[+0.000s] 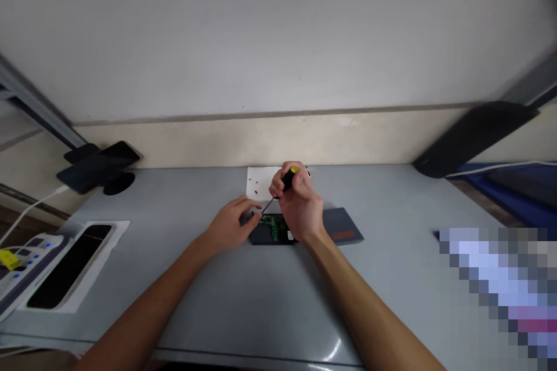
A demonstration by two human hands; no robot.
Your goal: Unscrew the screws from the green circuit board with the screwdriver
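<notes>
My right hand (300,197) is wrapped round the black and yellow handle of a screwdriver (289,177). Its thin shaft slants down and left to the upper left corner of an open dark device with a green circuit board (274,229). Beside that corner is my left hand (232,223), its thumb and forefinger apart around the screwdriver tip; whether it presses on the device I cannot tell. White paper (256,182) with several small dark screws lies behind the device. To the right of my right hand rests a dark grey cover (342,225) with a reddish label.
On the left stand a phone on a stand (102,165), a black phone-like slab (72,266) on white paper and a power strip (30,269) with cables. A long black object (474,133) leans at the back right. Something pixelated (500,290) covers the right edge.
</notes>
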